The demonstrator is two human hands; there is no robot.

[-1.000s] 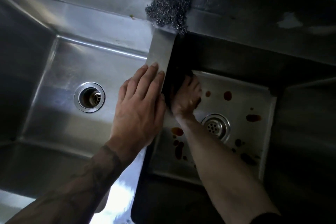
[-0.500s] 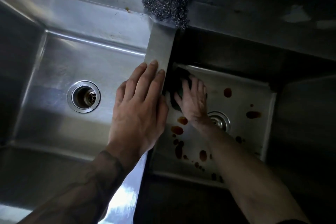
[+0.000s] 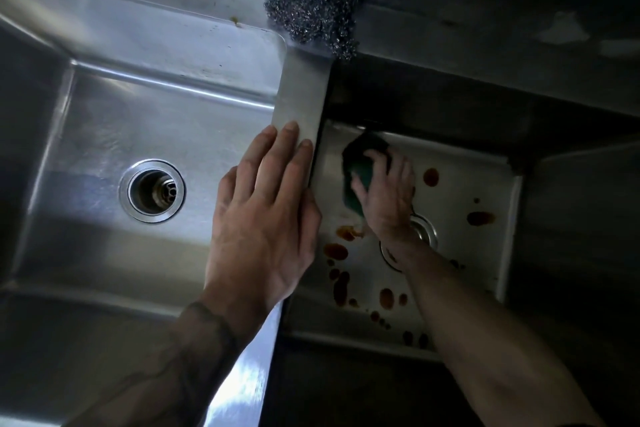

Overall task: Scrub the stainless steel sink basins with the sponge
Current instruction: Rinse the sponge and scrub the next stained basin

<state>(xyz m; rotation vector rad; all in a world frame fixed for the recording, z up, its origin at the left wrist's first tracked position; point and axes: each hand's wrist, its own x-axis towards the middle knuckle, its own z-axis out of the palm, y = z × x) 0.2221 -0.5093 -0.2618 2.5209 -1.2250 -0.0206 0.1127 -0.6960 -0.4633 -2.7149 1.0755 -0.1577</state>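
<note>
The left hand [image 3: 266, 218] lies flat on the divider [image 3: 301, 97] between the two basins, fingers straight and together. Just right of the divider, down in the right basin [image 3: 485, 246], the right hand [image 3: 388, 198] presses a dark green sponge [image 3: 358, 163] against the floor, fingers seemingly curled over it, though the light is dim there. Brown stains [image 3: 335, 251] dot the floor beside the divider, and a steel wool pad [image 3: 313, 12] sits at its far end.
</note>
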